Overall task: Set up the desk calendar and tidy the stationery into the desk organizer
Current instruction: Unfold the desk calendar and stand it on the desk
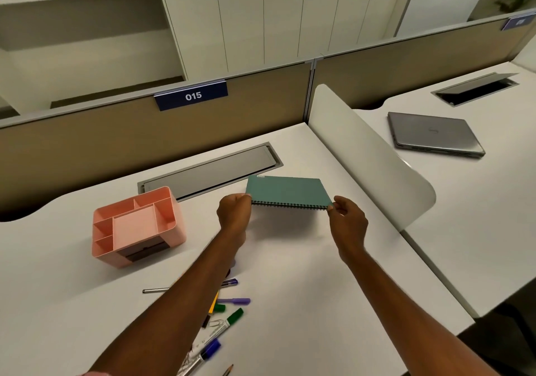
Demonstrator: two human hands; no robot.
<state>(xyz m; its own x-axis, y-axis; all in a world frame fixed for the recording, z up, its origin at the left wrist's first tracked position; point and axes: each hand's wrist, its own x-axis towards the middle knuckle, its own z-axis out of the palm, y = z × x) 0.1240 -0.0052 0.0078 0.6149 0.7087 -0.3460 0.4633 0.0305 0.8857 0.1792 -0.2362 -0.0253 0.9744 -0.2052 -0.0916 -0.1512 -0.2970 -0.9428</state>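
Teal desk calendar [287,191], stiff card with black wire spiral, held above mid-counter [304,259], closed. Left hand [234,213] and right hand [346,216] pinching opposite ends of spiral edge. Risk: slip from slight fingertip grip. Pink plastic organizer [136,225] toward left edge, compartments bare; pens [229,317] loose along near edge.

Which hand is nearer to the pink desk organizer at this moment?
Left. The left hand grips the calendar's near-left corner, just right of the organizer; the right hand holds the opposite corner, farther right.
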